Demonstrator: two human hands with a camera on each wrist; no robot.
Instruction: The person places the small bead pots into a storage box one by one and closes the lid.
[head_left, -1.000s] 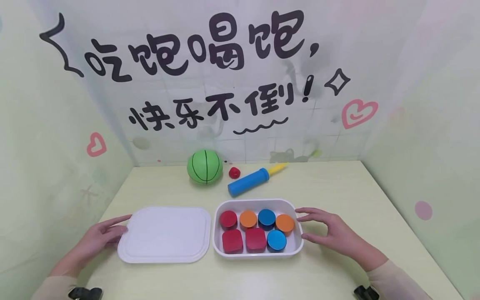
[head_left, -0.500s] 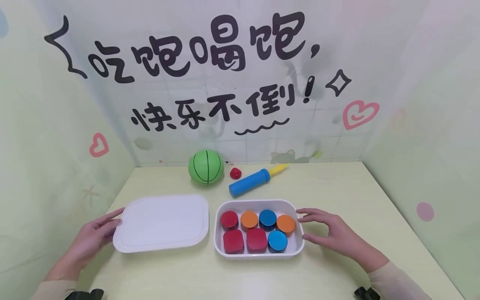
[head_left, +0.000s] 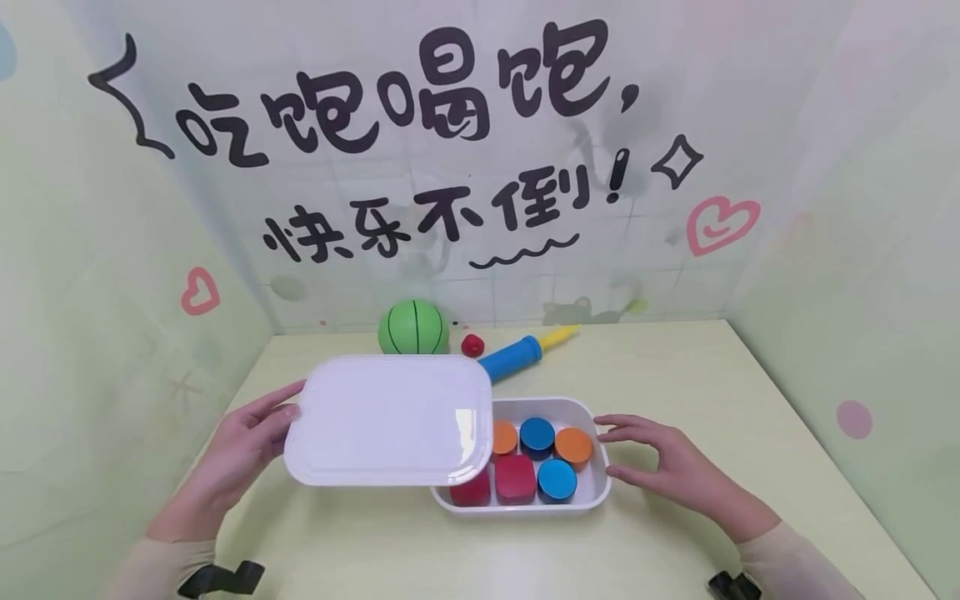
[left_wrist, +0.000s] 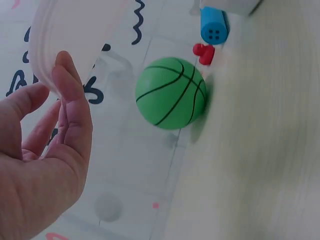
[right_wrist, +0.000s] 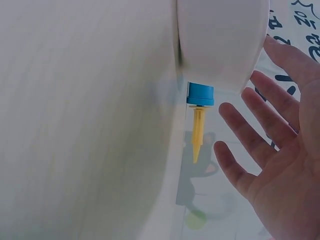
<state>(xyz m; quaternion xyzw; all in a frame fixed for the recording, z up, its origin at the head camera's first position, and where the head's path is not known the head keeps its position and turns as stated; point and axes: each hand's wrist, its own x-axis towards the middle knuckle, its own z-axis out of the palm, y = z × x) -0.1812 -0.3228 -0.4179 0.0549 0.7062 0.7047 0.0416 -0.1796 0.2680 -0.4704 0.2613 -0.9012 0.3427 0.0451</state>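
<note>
My left hand [head_left: 251,433] pinches a white lid [head_left: 390,421] by its left edge, between thumb and fingers. The lid hangs in the air, tilted, and covers the left part of a white box [head_left: 596,492] in the head view. Inside the box stand red square blocks [head_left: 515,479], blue round blocks [head_left: 557,481] and orange round blocks [head_left: 573,447]; some are hidden under the lid. At the box's right end is my right hand [head_left: 660,458], its fingers spread and fingertips at the rim. In the right wrist view the box's end wall [right_wrist: 220,45] is by the thumb and fingertips.
Behind the lid sit a green ball [head_left: 414,327] with black lines, a small red piece [head_left: 472,345] and a blue pump [head_left: 513,360] with a yellow nozzle [head_left: 559,336]. A printed cloth [head_left: 465,283] rises at the table's back edge, with pale side walls left and right.
My left hand has lifted the lid off the table and carried it right, over the left part of the box. The right hand has stayed at the box's right end.
</note>
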